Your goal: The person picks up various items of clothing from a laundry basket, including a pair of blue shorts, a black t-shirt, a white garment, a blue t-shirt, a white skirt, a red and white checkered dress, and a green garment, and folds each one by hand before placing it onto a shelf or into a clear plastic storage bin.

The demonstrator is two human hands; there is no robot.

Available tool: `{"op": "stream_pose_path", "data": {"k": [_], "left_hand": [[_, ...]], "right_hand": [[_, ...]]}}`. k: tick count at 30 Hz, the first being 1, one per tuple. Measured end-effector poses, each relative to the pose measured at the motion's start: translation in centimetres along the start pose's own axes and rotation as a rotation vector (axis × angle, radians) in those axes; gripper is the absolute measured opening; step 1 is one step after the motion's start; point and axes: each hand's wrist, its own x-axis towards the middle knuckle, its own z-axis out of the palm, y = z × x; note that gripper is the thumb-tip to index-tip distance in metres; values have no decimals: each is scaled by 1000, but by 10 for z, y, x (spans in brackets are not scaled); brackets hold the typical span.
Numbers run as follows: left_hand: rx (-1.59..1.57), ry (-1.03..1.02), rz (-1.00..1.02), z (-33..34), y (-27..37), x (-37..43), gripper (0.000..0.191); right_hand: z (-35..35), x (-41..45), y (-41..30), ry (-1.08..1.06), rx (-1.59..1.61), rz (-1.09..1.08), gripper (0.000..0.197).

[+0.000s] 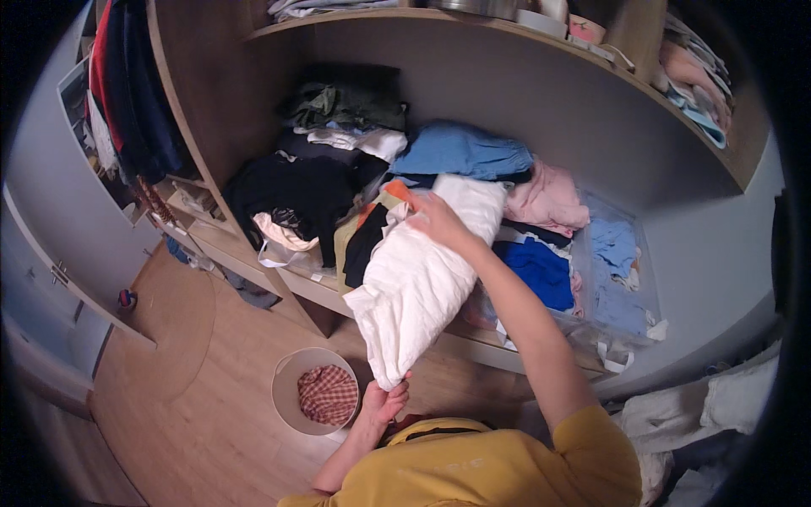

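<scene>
A long white folded garment (424, 291) slants from the shelf down towards my body. My left hand (388, 400) grips its lower end near my waist. Across its upper left side lies my right hand (440, 222), touching the white cloth near an orange piece of fabric (399, 190); whether its fingers pinch anything cannot be told. Left of the white garment are a black cloth (367, 244) and a yellow-green one (345, 247), partly covered. Behind its far end sits a folded blue denim garment (466, 152), with a pink garment (548, 196) to the right.
Black clothes (298, 187) are heaped on the shelf's left. A clear plastic bin (640, 266) holds light blue clothes beside a bright blue garment (538, 269). Below, a round basket (283, 396) with a checked cloth (328, 394) stands on the wooden floor (222, 424). An upper shelf (443, 14) overhangs.
</scene>
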Motion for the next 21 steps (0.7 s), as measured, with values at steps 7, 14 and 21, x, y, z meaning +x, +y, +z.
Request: {"op": "stream_pose_path", "data": {"k": [7,14,21], "left_hand": [[164,0,185,12,3,0,46],[643,210,629,49,19,10,78],[555,507,533,89,23,43,53]], "right_hand": [[4,-22,17,-43,-75,-38,37],[-45,-48,36,682,-233,232,48],[-24,-72,116,528,690,592,47]]}}
